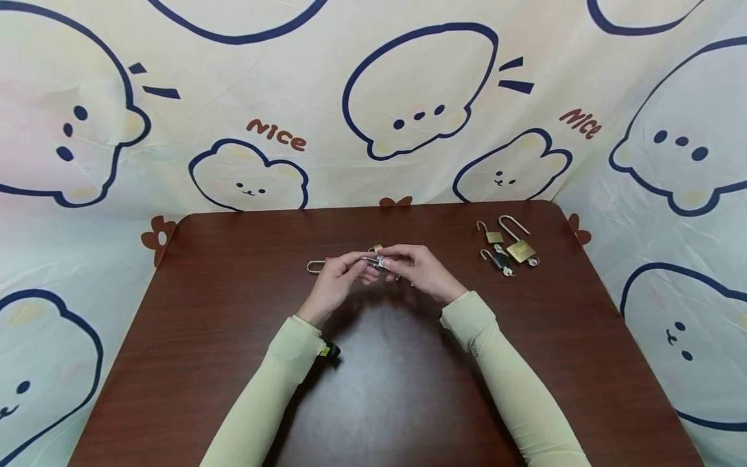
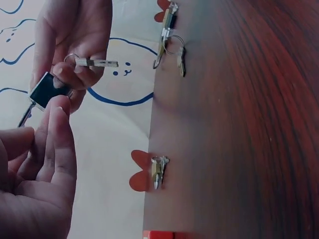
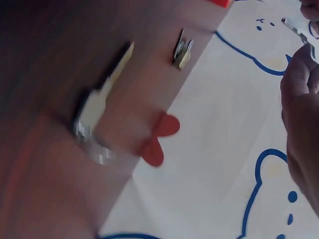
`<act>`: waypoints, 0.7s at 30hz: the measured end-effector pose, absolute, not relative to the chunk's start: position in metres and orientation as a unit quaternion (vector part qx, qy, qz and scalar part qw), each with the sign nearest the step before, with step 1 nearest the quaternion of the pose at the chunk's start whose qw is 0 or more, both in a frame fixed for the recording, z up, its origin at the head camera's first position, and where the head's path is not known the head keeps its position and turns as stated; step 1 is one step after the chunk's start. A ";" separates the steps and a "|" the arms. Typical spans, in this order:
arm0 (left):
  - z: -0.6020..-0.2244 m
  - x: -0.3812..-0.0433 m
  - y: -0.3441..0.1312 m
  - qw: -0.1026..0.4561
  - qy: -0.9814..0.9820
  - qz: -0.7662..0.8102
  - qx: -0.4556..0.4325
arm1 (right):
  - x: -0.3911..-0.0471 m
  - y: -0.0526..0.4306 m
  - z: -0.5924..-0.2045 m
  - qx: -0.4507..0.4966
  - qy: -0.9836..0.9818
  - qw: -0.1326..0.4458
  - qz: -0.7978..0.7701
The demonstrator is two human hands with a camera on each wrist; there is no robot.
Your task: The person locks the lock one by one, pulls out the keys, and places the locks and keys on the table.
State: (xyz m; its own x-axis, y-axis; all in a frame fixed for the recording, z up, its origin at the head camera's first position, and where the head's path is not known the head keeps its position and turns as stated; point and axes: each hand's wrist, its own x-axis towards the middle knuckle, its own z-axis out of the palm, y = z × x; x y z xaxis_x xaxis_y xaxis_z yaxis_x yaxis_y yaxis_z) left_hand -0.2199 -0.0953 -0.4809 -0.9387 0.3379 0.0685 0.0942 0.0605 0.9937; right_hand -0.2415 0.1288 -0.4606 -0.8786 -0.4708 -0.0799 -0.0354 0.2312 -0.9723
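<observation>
A small dark padlock (image 2: pixel 47 90) with a silver shackle is held between both hands, close over the table. My left hand (image 1: pixel 338 279) pinches it from the left, fingers at the shackle side. The right hand (image 1: pixel 423 269) grips the body from the other side, and a silver key (image 2: pixel 97 62) on a ring shows at its fingers in the left wrist view. In the right wrist view a large blurred key (image 3: pixel 97 107) is in the foreground. Just left of the left hand lies a padlock with a silver shackle (image 1: pixel 316 266); behind the fingers is a small brass padlock (image 1: pixel 377 248).
At the back right of the brown table (image 1: pixel 385 395) lie several padlocks with raised shackles: a large brass one (image 1: pixel 521 251), a small brass one (image 1: pixel 494 237) and a dark one (image 1: pixel 500 261), with keys. A cartoon-printed cloth (image 1: pixel 327 175) hangs behind the table.
</observation>
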 end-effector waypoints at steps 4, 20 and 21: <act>-0.480 -0.219 -0.095 0.089 0.723 0.667 0.158 | -0.243 0.130 -0.463 -0.132 0.739 0.204 -0.629; -0.475 -0.216 -0.087 0.029 0.763 0.625 0.163 | -0.240 0.129 -0.470 -0.139 0.723 0.188 -0.650; -0.474 -0.216 -0.087 0.025 0.766 0.622 0.162 | -0.241 0.128 -0.470 -0.142 0.720 0.183 -0.654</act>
State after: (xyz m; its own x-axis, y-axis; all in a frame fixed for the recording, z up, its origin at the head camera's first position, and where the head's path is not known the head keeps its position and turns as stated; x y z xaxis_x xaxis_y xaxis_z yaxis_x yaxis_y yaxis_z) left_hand -0.2164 -0.0868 -0.4742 -0.9461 0.2799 0.1632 0.2171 0.1737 0.9606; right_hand -0.2408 0.1285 -0.4701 -0.8930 -0.4434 -0.0773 0.0342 0.1045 -0.9939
